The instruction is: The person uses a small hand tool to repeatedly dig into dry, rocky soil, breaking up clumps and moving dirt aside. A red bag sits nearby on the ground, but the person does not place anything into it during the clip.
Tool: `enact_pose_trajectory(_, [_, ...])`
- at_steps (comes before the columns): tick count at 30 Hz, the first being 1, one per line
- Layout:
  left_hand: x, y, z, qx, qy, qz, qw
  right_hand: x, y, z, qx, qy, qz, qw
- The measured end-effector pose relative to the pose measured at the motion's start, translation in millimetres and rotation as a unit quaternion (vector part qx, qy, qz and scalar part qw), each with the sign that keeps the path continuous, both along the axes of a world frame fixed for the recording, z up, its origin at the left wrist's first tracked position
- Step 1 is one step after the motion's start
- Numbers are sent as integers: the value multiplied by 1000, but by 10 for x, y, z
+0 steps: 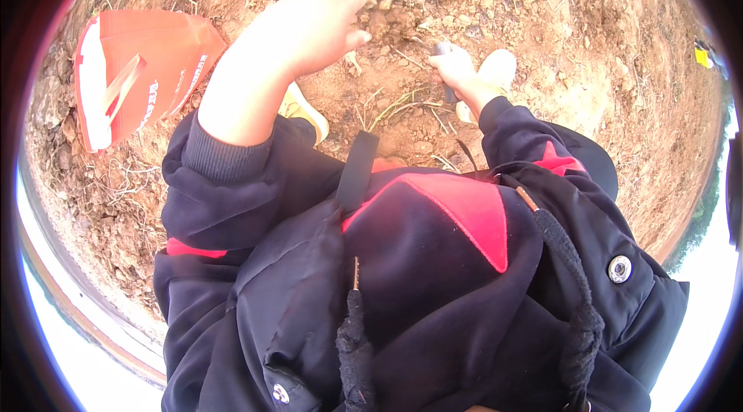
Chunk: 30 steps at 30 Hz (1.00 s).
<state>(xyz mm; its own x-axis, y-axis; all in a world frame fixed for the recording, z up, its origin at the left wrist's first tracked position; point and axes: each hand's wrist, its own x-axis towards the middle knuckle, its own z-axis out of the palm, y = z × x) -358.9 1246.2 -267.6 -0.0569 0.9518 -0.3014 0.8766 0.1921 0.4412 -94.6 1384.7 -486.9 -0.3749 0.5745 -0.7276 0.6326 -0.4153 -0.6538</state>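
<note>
My left hand (321, 32) is just above the reddish, crumbly soil (387, 17), its fingers curved and spread apart with nothing visible in them. To its right, my right hand (457, 71) grips a narrow tool (441, 50) with a dark grey handle; its working end is hard to make out against the dirt. Small clods, stones and dry root strands (398, 110) lie around and between my hands.
An orange bag (166, 75) with a strap lies on the ground at the left. My light-coloured shoes (308, 116) show beneath my arms. A small yellow object (703, 58) sits at the far right edge, near a green strip of vegetation (696, 226).
</note>
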Motion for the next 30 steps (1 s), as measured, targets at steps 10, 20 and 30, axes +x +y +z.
enact_pose_trajectory(10, [-107,-234,196,9,16,8,1000,-75,309,998,186,61,-74,978])
enact_pose_trajectory(20, [-225,-286,214,53,7,27,998,-183,34,1499,-97,18,67,993])
enact_pose_trajectory(30, [-399,-360,225,48,-11,48,998,-623,-697,948,-137,6,-59,989])
